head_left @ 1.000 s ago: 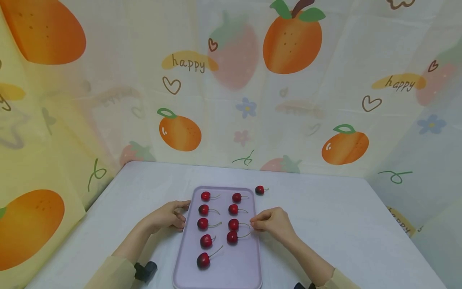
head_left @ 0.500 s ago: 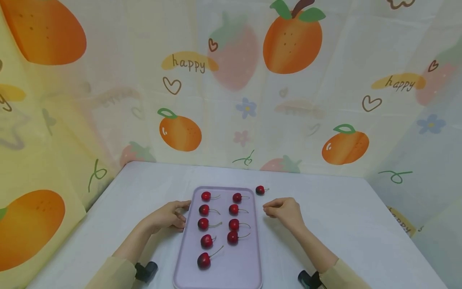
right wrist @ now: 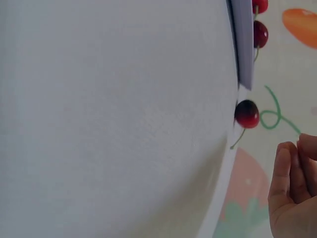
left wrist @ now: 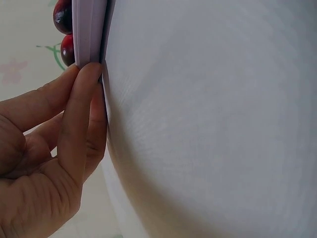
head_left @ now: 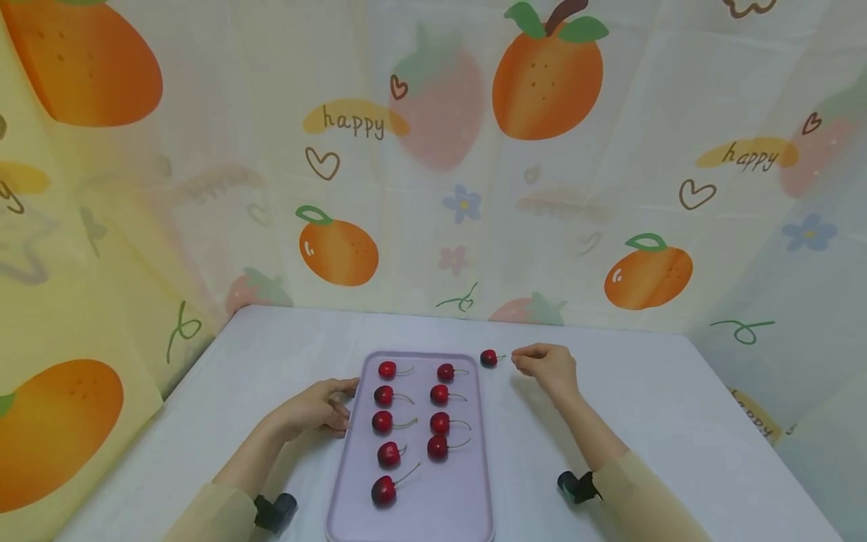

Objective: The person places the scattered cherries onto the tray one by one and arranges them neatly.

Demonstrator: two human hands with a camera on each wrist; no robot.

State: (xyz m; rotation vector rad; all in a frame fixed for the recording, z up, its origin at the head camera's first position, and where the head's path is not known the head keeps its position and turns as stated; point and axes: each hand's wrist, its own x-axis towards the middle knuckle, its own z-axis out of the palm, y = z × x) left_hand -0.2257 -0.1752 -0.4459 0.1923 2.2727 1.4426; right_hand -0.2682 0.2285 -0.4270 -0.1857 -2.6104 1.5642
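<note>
A lilac tray (head_left: 433, 508) lies on the white table, carrying two columns of red cherries with stems, such as the cherry (head_left: 383, 491) nearest me. My left hand (head_left: 313, 406) holds the tray's left edge; in the left wrist view its fingertips pinch the tray rim (left wrist: 90, 34). A loose cherry (head_left: 488, 358) sits on the table just off the tray's far right corner, stem pointing right. My right hand (head_left: 552, 369) hovers beside that stem, fingertips close together with nothing between them. In the right wrist view a gap separates the fingers (right wrist: 281, 163) from the loose cherry (right wrist: 247, 114).
White cloth covers the table (head_left: 650, 421) on both sides of the tray. Behind it hangs a fruit-printed curtain (head_left: 420, 226), which also runs along the left and right sides. A dark camera strap (head_left: 577, 487) sits on the right wrist, another (head_left: 274, 512) on the left.
My right hand has left the tray's right edge and moved away from me and rightward to the loose cherry's stem. My left hand and the cherries on the tray stay put.
</note>
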